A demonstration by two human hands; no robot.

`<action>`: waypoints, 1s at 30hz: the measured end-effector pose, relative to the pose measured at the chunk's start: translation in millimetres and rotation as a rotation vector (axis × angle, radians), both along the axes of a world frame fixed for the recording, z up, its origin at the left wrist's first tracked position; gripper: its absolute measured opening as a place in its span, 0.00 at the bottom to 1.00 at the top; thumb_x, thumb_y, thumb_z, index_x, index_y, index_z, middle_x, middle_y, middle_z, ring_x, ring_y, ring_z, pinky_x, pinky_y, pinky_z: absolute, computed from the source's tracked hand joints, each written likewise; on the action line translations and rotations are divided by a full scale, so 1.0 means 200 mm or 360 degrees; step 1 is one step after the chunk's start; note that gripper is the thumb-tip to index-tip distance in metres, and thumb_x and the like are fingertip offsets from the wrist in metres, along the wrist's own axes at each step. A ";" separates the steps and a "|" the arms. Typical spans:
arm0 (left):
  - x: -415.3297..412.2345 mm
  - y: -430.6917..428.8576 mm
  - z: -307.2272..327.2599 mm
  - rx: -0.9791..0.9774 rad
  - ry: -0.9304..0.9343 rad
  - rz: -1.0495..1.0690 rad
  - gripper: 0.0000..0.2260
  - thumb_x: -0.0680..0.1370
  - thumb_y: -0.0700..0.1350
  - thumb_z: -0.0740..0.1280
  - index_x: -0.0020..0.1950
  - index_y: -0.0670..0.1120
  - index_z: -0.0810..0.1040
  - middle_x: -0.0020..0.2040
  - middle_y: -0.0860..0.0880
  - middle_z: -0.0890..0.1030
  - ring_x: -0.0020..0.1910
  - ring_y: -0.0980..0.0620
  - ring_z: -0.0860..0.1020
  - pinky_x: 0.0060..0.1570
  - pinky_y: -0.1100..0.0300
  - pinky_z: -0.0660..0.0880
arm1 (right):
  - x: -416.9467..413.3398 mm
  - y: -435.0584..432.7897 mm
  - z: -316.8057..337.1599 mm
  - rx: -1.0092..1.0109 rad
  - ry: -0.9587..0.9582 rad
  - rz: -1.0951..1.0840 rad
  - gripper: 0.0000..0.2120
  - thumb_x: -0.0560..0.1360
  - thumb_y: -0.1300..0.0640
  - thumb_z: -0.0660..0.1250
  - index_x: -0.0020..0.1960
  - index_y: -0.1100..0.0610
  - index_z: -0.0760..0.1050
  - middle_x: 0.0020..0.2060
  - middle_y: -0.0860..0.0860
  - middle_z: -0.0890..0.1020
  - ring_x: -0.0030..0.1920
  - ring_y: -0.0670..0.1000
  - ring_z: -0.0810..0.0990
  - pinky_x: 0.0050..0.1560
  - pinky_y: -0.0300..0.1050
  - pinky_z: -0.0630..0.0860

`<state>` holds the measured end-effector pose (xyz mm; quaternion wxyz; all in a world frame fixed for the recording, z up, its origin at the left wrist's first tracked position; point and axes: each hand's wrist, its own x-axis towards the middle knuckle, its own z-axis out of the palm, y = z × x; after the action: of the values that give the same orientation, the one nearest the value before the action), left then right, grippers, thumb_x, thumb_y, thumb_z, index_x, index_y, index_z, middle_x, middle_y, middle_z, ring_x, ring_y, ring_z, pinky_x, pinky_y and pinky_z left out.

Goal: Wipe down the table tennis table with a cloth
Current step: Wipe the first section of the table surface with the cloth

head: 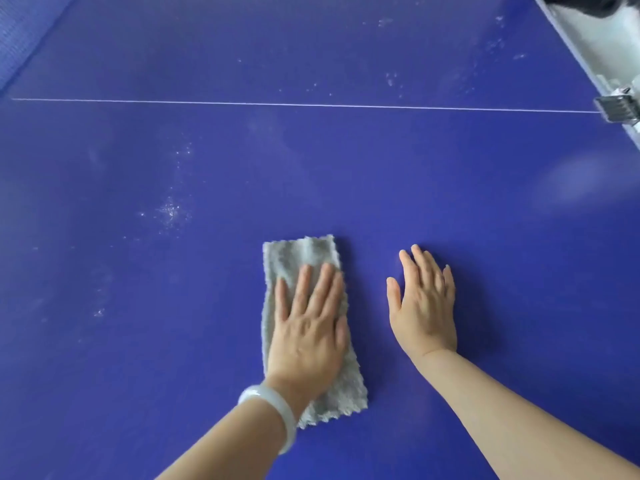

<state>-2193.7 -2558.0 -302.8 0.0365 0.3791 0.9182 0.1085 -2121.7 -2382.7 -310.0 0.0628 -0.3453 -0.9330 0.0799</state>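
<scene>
The blue table tennis table (346,174) fills the view. A folded grey cloth (298,256) lies flat on it at lower centre. My left hand (308,327) presses flat on top of the cloth, fingers spread, with a pale bangle on the wrist. My right hand (424,303) rests flat on the bare table just to the right of the cloth, fingers apart, holding nothing. White dusty specks (169,211) mark the surface to the left of the cloth, and more specks (391,79) lie at the far right.
A thin white line (277,104) crosses the table ahead of the hands. The table's pale edge with a metal net clamp (618,107) runs down the upper right. A blue textured floor or mat (20,32) shows at the upper left.
</scene>
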 end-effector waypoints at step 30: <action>-0.81 -0.13 -0.03 -0.0130 0.0045 0.0123 0.28 0.80 0.60 0.44 0.80 0.57 0.50 0.80 0.58 0.50 0.80 0.52 0.45 0.77 0.44 0.43 | -0.01 -0.02 0.04 0.0039 -0.0152 0.0019 0.28 0.81 0.48 0.58 0.77 0.58 0.62 0.77 0.56 0.63 0.78 0.57 0.61 0.78 0.60 0.53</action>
<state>-2354.7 -2584.4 -308.2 0.0348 0.3431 0.9363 0.0669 -2123.5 -2386.8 -303.0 0.0221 -0.3423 -0.9379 0.0522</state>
